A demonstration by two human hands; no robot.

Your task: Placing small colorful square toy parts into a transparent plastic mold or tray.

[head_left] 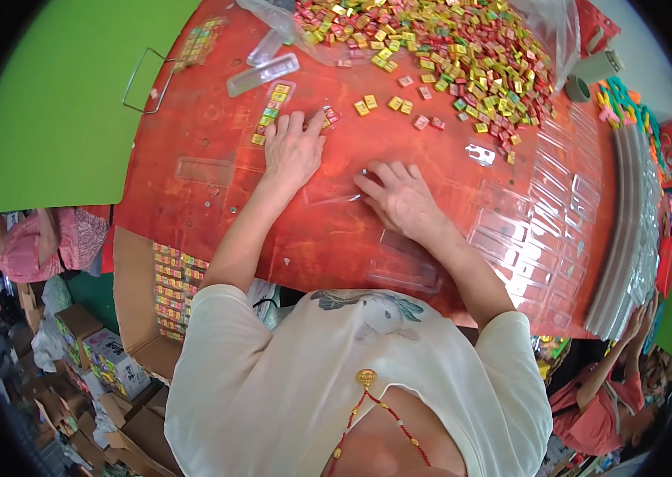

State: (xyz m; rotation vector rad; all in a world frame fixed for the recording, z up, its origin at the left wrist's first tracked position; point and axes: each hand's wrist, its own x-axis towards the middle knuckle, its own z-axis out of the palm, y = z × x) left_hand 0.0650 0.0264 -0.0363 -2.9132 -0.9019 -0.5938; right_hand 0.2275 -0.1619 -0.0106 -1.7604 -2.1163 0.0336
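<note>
On the red table, my left hand (295, 151) reaches forward with its fingers bent down around a few small red wrapped blocks (330, 118). Just left of those fingertips lies a narrow clear tray with a row of yellow, green and red wrapped blocks (272, 107). My right hand (403, 199) is nearer to me, its thumb and fingers closed at the end of a faint clear plastic tray (332, 199). Loose yellow blocks (365, 105) and pink-red blocks (429, 122) lie ahead of both hands.
A large heap of wrapped blocks (463, 56) covers the far side. Clear trays (539, 230) spread at right, beside a long stack of nested trays (626, 238). Empty trays (263, 75) lie far left. A carton (141, 294) holds filled trays. Another person (602, 397) sits at right.
</note>
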